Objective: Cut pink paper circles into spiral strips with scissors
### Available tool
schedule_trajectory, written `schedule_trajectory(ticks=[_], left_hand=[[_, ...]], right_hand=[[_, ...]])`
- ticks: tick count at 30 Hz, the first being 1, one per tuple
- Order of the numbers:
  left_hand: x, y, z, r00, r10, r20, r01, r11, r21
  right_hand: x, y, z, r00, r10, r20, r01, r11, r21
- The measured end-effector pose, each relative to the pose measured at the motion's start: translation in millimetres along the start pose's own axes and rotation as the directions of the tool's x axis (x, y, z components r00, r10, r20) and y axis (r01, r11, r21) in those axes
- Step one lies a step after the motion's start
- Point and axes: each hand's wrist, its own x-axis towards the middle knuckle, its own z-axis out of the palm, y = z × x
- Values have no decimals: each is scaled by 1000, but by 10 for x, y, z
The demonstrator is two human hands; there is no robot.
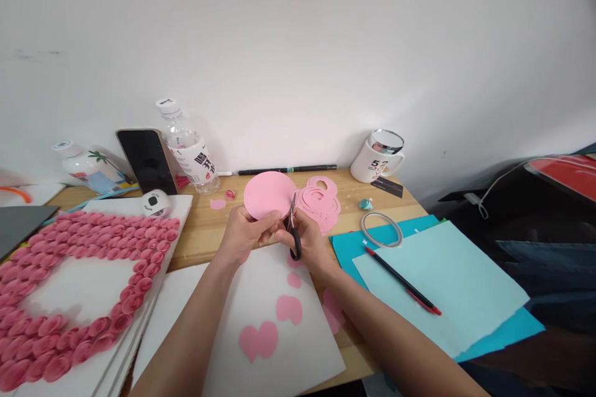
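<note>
My left hand [246, 232] pinches the lower edge of a round pink paper disc [269, 194], held up over the table. In my right hand [307, 237] are scissors with black handles [295, 244], their blades pointing up at the disc's right edge. Whether the blades have cut into the paper cannot be made out. Just behind my right hand lies a heap of pink paper rings and spirals [321, 201]. Below my hands, a white board [279, 366] carries several small pink paper scraps [259, 340].
At left, rolled pink paper roses [139, 285] cover a white board. A phone [146, 161], a water bottle [190, 149] and a mug [372, 160] stand by the wall. Blue paper sheets [456, 285], a pen [403, 279] and a tape roll [397, 234] lie right.
</note>
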Motion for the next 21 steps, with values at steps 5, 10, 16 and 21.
schedule_trajectory(ticks=[5,10,16,21], left_hand=[[7,15,0,1000,25,-1,-25,999,27],[12,-7,-13,999,42,1,-42,998,48],[4,28,-20,999,50,-2,-50,996,75],[-2,64,-14,998,64,-18,-63,994,86]], right_hand=[[-5,27,-2,999,30,18,-31,999,37],[-12,12,7,997,79,2,-79,996,36],[-17,6,2,995,103,5,-103,994,41],[-23,10,-2,993,120,0,-120,992,44]])
